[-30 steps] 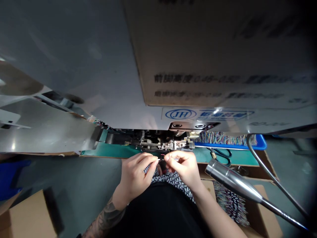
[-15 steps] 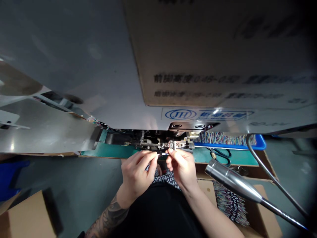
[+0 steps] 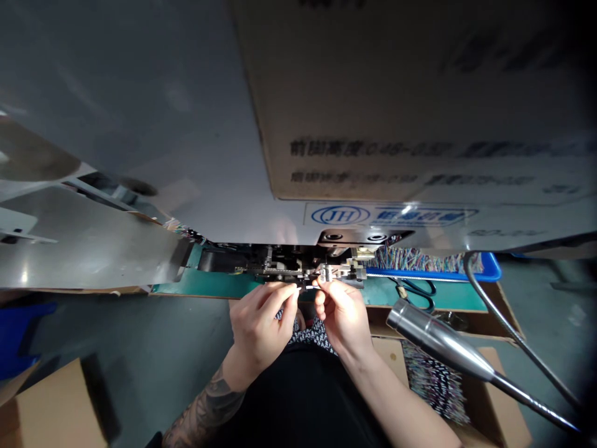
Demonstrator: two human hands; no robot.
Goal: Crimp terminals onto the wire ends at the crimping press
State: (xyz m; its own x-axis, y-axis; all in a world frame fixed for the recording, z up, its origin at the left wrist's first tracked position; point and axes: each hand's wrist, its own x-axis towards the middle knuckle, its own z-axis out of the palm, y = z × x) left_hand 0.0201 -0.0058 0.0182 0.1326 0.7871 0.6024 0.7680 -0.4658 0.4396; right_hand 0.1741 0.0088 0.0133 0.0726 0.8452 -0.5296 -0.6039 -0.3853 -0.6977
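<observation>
Just in front of the metal mechanism (image 3: 284, 271) of a machine, my two hands pinch at a short thin wire (image 3: 310, 287). My left hand (image 3: 262, 320) is closed, thumb and index finger pressed together at the wire's left end. At its right end, the thumb and index finger of my right hand (image 3: 344, 316) are also closed, with the other fingers curled. The wire looks pale; its ends are hidden in my fingertips. Both hands are close to the mechanism, over the front edge of a green bench top (image 3: 214, 284).
The large grey machine housing (image 3: 163, 124) overhangs my hands. At the right are a blue tray (image 3: 490, 269) of many coloured wires, dark-handled scissors (image 3: 420, 291) and a metal gooseneck lamp (image 3: 438, 341). Below it, a cardboard box (image 3: 504, 395) contains more wires. Another box (image 3: 56, 407) stands lower left.
My hands have barely shifted and keep their pinch. The bit of wire between the fingertips looked bluish before and looks whiter now.
</observation>
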